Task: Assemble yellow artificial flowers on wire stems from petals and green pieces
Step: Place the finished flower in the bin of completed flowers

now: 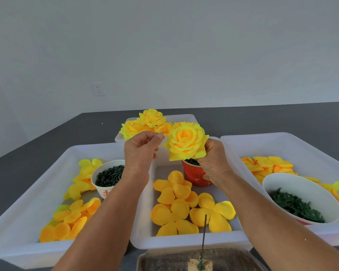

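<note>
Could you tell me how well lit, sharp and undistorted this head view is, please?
Head view: soft, even light with only faint shadows and no harsh glare; the held flower and both hands, left and right, look sharp; wide-angle bowing bends the tray rims and floor line; the wire nearest the camera is slightly soft.

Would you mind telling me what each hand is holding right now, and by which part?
The right hand grips the yellow flower from underneath, at its base. The left hand holds nothing that can be seen; its fingertips are pinched together beside the petals.

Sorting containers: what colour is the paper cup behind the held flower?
Red with pale markings, on the paper cup in the middle white plastic tray; head view.
</note>
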